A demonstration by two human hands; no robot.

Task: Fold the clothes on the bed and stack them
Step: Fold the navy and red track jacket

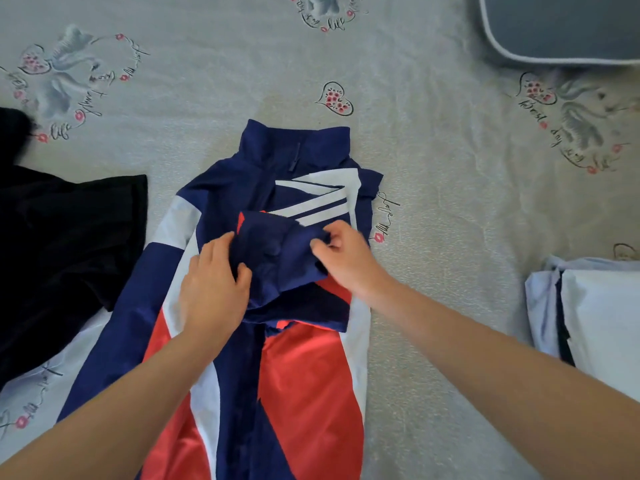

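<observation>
Grey pillow (568, 26) with white piping at far right corner — patterned bedsheet (207, 81) beneath.

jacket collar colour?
Navy blue collar, on the navy, white and red jacket; head view.

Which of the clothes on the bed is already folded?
The pale blue and white stack at the right edge; the jacket and the black garment lie unfolded.
</observation>
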